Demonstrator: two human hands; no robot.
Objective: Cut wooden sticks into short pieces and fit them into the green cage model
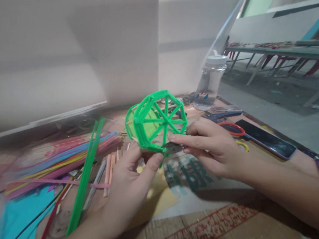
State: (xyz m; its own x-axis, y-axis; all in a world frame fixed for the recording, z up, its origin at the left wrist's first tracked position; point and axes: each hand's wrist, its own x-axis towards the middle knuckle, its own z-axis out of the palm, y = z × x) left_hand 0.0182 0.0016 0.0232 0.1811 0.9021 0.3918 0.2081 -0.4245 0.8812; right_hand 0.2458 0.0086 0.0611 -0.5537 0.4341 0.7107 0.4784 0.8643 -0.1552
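A green wheel-like frame (141,131), made of fuzzy pipe cleaners with spokes meeting at the centre, is held up above the table. A light green round piece (148,127) with thin wooden sticks sits behind it. My left hand (129,172) grips the frame's lower rim between thumb and fingers. My right hand (216,145) is closed in a pinch at the lower right of the frame. Between its fingertips and the rim is a small dark flat piece (173,149), too blurred to name. A bundle of green pipe cleaners (84,181) lies left of my left hand.
Coloured pipe cleaners (63,157) and a blue sheet (34,214) lie on the left. A water bottle (209,85) stands at the back. Red-handled scissors (236,126) and a phone (269,137) lie on the right. Behind rises a white board (63,61).
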